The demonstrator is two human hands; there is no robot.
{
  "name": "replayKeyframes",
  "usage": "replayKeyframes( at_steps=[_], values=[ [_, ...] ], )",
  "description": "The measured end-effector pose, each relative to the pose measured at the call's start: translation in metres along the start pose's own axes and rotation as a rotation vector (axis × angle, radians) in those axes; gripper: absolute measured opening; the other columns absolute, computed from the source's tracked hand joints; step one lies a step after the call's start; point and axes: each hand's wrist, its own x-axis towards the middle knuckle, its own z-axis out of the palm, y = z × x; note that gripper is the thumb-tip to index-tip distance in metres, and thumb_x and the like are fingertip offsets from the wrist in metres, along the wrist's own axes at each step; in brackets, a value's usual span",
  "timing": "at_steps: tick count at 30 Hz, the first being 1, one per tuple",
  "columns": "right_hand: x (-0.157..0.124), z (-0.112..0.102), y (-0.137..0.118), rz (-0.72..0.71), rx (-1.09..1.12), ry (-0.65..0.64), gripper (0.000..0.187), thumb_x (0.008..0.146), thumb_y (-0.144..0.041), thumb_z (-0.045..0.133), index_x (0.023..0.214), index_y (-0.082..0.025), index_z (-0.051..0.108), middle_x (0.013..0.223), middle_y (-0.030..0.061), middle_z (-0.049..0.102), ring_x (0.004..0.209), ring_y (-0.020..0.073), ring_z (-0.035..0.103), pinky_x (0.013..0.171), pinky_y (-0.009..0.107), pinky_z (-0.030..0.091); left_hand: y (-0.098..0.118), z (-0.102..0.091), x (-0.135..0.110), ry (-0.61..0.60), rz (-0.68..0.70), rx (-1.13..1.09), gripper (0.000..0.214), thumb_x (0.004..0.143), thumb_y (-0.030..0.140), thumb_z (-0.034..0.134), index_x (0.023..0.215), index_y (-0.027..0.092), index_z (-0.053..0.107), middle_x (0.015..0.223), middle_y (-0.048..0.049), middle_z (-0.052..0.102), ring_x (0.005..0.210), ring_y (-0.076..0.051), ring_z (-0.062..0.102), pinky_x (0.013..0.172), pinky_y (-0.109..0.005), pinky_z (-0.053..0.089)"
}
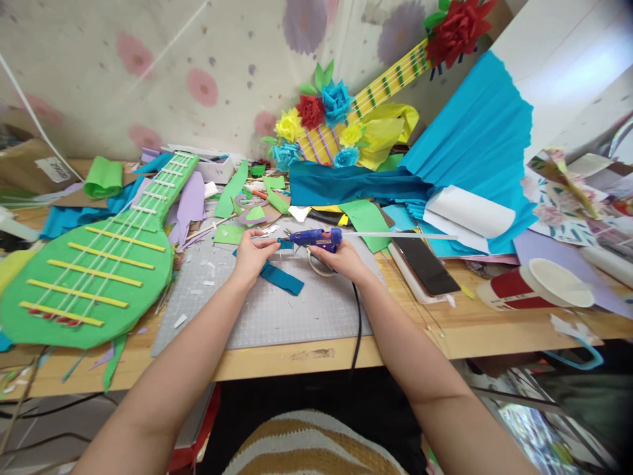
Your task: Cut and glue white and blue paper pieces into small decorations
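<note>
My right hand [340, 256] is wrapped round a blue hot glue gun [315, 239], whose nozzle points left. A long clear glue stick [400, 235] sticks out of its back, and a black cord [358, 323] drops over the table edge. My left hand [252, 254] pinches a small blue paper piece [283, 243] right at the nozzle. Just below, a folded strip of dark blue crepe paper [281, 278] lies on the grey cutting mat [222, 326].
A green paper lute [99, 264] lies at left. Behind stands a yellow paper guitar [390, 86] with paper flowers. Right are blue crepe paper [475, 145], a phone [426, 264] and a paper cup [534, 287]. Green scraps [366, 224] and white bits [180, 321] are scattered about.
</note>
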Motion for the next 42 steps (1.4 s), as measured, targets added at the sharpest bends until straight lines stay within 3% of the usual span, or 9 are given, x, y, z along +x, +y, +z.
replayKeyframes(
  at_steps=[10, 17, 21, 23, 26, 29, 31, 38, 42],
  values=[
    [0.002, -0.001, 0.006, -0.035, -0.014, -0.017, 0.038, 0.065, -0.049, 0.063, 0.088, -0.02, 0.067, 0.086, 0.0033, 0.068, 0.078, 0.0184, 0.061, 0.07, 0.029, 0.046, 0.0, 0.0, 0.001, -0.002, 0.007, -0.001, 0.049, 0.049, 0.022, 0.073, 0.086, 0.02, 0.041, 0.074, -0.0012, 0.067, 0.057, -0.012, 0.058, 0.055, -0.024, 0.041],
    [-0.001, -0.005, 0.001, -0.026, -0.1, -0.052, 0.039, 0.065, -0.05, 0.063, 0.089, -0.019, 0.066, 0.08, 0.0029, 0.067, 0.07, 0.0162, 0.058, 0.066, 0.027, 0.045, 0.001, -0.002, 0.002, 0.014, 0.003, -0.013, 0.05, 0.048, 0.023, 0.074, 0.086, 0.021, 0.042, 0.075, -0.0015, 0.067, 0.06, -0.013, 0.059, 0.058, -0.025, 0.043],
    [-0.001, -0.012, 0.002, -0.019, -0.082, -0.058, 0.039, 0.064, -0.053, 0.063, 0.077, -0.017, 0.065, 0.062, 0.001, 0.061, 0.055, 0.012, 0.052, 0.054, 0.024, 0.042, 0.002, -0.002, 0.002, 0.016, 0.003, -0.038, 0.05, 0.047, 0.023, 0.074, 0.084, 0.02, 0.041, 0.075, -0.0013, 0.067, 0.06, -0.012, 0.059, 0.057, -0.024, 0.042],
    [0.0, -0.019, 0.005, 0.011, -0.03, -0.016, 0.04, 0.063, -0.056, 0.062, 0.068, -0.016, 0.061, 0.051, -0.0009, 0.055, 0.047, 0.0099, 0.047, 0.049, 0.023, 0.039, 0.003, -0.002, 0.002, 0.014, -0.002, -0.05, 0.051, 0.047, 0.023, 0.074, 0.084, 0.02, 0.04, 0.075, -0.001, 0.066, 0.06, -0.012, 0.058, 0.055, -0.023, 0.041],
    [0.007, -0.03, 0.015, 0.041, 0.048, 0.169, 0.043, 0.065, -0.06, 0.057, 0.06, -0.017, 0.056, 0.044, -0.0026, 0.047, 0.04, 0.0081, 0.041, 0.044, 0.023, 0.035, 0.004, -0.001, 0.0, 0.008, -0.021, -0.07, 0.052, 0.046, 0.022, 0.075, 0.084, 0.019, 0.039, 0.075, 0.0, 0.066, 0.061, -0.012, 0.059, 0.054, -0.022, 0.041],
    [0.017, -0.038, 0.028, 0.079, 0.001, 0.367, 0.042, 0.064, -0.059, 0.058, 0.058, -0.017, 0.057, 0.042, -0.0018, 0.046, 0.042, 0.0098, 0.043, 0.044, 0.023, 0.036, 0.004, 0.0, -0.001, 0.007, -0.03, -0.087, 0.051, 0.046, 0.02, 0.074, 0.083, 0.019, 0.039, 0.073, 0.0012, 0.065, 0.061, -0.011, 0.059, 0.055, -0.022, 0.042],
    [0.023, -0.041, 0.036, 0.106, -0.072, 0.427, 0.042, 0.062, -0.058, 0.06, 0.06, -0.016, 0.059, 0.042, -0.0004, 0.047, 0.046, 0.0129, 0.048, 0.046, 0.024, 0.037, 0.003, 0.0, -0.001, 0.005, -0.031, -0.098, 0.051, 0.047, 0.02, 0.074, 0.083, 0.019, 0.038, 0.073, 0.0013, 0.065, 0.061, -0.011, 0.059, 0.055, -0.022, 0.042],
    [0.029, -0.042, 0.049, 0.154, -0.18, 0.407, 0.047, 0.063, -0.06, 0.058, 0.071, -0.015, 0.064, 0.048, 0.0023, 0.054, 0.055, 0.0185, 0.056, 0.053, 0.028, 0.041, 0.0, -0.001, 0.003, -0.004, -0.025, -0.116, 0.052, 0.047, 0.021, 0.075, 0.083, 0.02, 0.037, 0.075, 0.0002, 0.066, 0.061, -0.011, 0.059, 0.062, -0.025, 0.043],
    [0.027, -0.042, 0.048, 0.213, -0.208, 0.324, 0.052, 0.061, -0.063, 0.057, 0.073, -0.013, 0.065, 0.052, 0.0045, 0.059, 0.053, 0.0181, 0.056, 0.052, 0.028, 0.041, -0.001, -0.001, 0.003, -0.015, -0.021, -0.123, 0.052, 0.046, 0.021, 0.075, 0.084, 0.02, 0.039, 0.074, 0.0005, 0.066, 0.06, -0.011, 0.059, 0.062, -0.026, 0.043]
  ],
)
